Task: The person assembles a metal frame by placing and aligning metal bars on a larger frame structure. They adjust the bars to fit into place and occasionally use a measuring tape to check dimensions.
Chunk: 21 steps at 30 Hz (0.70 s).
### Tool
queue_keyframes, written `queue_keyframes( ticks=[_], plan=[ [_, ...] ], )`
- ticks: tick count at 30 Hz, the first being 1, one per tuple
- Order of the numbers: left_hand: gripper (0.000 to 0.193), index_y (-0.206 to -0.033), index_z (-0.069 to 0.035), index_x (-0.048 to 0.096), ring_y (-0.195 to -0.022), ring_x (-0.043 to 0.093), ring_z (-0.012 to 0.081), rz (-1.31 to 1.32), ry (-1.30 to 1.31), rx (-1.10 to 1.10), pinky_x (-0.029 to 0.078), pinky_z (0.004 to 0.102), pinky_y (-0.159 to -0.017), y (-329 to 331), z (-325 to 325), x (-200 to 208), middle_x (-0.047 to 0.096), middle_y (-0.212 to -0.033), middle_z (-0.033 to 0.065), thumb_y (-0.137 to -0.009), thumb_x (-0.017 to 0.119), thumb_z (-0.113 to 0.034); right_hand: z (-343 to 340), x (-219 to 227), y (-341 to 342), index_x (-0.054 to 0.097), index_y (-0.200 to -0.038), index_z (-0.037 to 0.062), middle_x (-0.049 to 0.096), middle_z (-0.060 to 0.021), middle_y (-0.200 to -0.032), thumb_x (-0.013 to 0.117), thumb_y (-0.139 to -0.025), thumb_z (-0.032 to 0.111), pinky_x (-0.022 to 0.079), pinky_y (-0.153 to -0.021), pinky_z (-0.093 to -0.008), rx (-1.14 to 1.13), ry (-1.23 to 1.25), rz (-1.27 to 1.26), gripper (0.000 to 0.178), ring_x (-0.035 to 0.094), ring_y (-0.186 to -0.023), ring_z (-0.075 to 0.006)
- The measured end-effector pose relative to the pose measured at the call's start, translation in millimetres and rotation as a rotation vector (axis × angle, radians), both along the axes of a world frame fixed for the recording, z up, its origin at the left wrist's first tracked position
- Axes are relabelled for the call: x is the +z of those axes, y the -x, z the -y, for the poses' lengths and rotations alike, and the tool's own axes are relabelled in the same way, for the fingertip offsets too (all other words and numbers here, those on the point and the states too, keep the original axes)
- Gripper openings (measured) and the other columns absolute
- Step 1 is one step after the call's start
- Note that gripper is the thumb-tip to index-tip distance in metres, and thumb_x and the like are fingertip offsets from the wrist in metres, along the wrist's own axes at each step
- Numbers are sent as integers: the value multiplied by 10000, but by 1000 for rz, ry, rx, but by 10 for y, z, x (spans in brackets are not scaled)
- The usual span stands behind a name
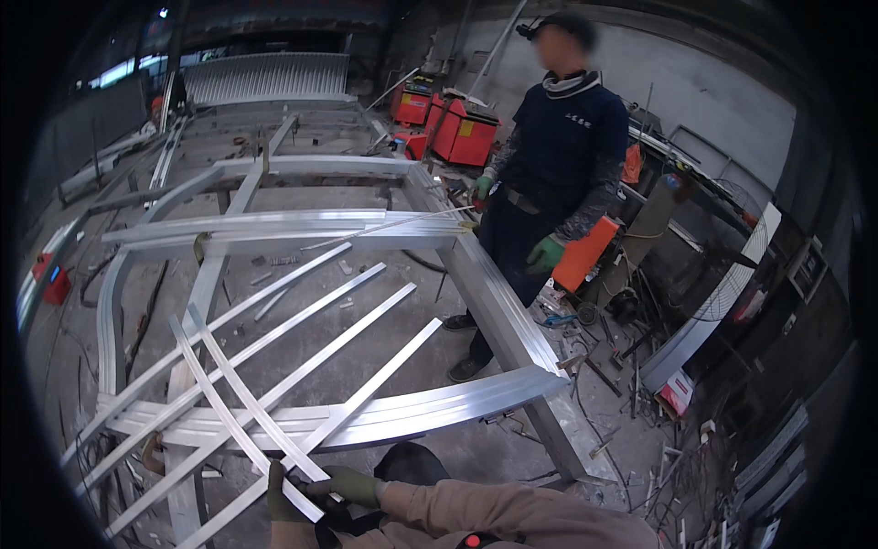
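Observation:
Two narrow silver metal strips reach from my hands toward the far left, crossing over other strips. My left hand, in a dark green glove, is closed around the left metal strip near its close end. My gloved right hand is closed at the near end of the right metal strip; its fingertips are partly hidden between the two strips. Beneath them, several long metal strips lie slantwise over a curved silver frame bar. Something dark, partly hidden, lies below my hands.
A large metal frame spans the space ahead. Beyond its right side stands a person in green gloves, with a long thin rod near one hand. Red machines stand behind. Tools and scrap litter the floor at right.

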<state>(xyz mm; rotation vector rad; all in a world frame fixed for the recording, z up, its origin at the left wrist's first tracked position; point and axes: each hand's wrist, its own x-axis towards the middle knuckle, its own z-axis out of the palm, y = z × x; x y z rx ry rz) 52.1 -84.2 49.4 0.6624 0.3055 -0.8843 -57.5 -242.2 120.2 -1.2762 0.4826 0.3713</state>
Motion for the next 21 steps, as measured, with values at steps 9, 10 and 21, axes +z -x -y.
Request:
queue_keyframes(
  ticks=[9,10,21],
  plan=[
    [520,-1023,-104,778,-712,782,233,17,86,-71,688,385,-674,86,-12,234,768,-779,15,-1084,782,-620,21,-114,56,731,-1482,84,768,-31,-1102,857,-1011,544,572,-763,-339,-19,-20,31,670,695,-866,-135],
    [503,-995,-113,770,-664,766,229,11,15,-47,686,399,-632,108,-1,357,761,-753,5,-1097,774,-605,-4,-122,36,732,-1477,84,765,-29,-1090,858,-1011,546,568,-751,-334,-13,-27,42,669,690,-840,-132],
    [612,-1347,-56,733,-784,824,306,-4,55,-19,711,447,-670,91,-35,122,819,-963,128,-1097,748,-614,42,-93,51,718,-1530,63,791,-76,-1243,864,-993,547,602,-830,-375,-6,18,0,737,740,-1043,-189]
  ],
)
